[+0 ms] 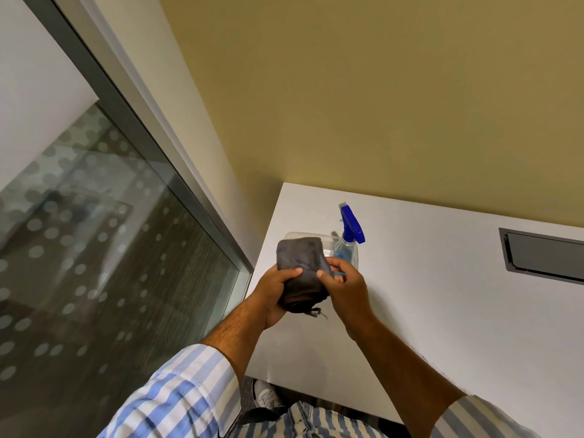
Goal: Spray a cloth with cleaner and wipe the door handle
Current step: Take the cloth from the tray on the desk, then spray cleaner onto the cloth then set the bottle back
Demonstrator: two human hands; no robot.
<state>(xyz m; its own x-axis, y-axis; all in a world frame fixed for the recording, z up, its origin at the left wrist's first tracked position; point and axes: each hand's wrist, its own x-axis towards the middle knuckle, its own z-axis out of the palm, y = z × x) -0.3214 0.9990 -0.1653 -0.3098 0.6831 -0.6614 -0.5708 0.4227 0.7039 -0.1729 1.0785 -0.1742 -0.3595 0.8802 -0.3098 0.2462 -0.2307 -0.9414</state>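
A dark grey cloth (301,263) is folded into a thick wad and held above the white table (442,295). My left hand (273,294) grips its lower left side, thumb on top. My right hand (347,286) pinches its right edge with thumb and fingers. Behind the cloth stands a clear spray bottle (346,248) with a blue trigger head, inside a clear plastic tray (328,240) on the table. No door handle is in view.
A glass panel with frosted dots (94,263) in a metal frame (151,147) runs along the left. A yellow wall rises behind the table. A grey recessed cable hatch (546,256) sits in the tabletop at right. A shoe shows on the floor below.
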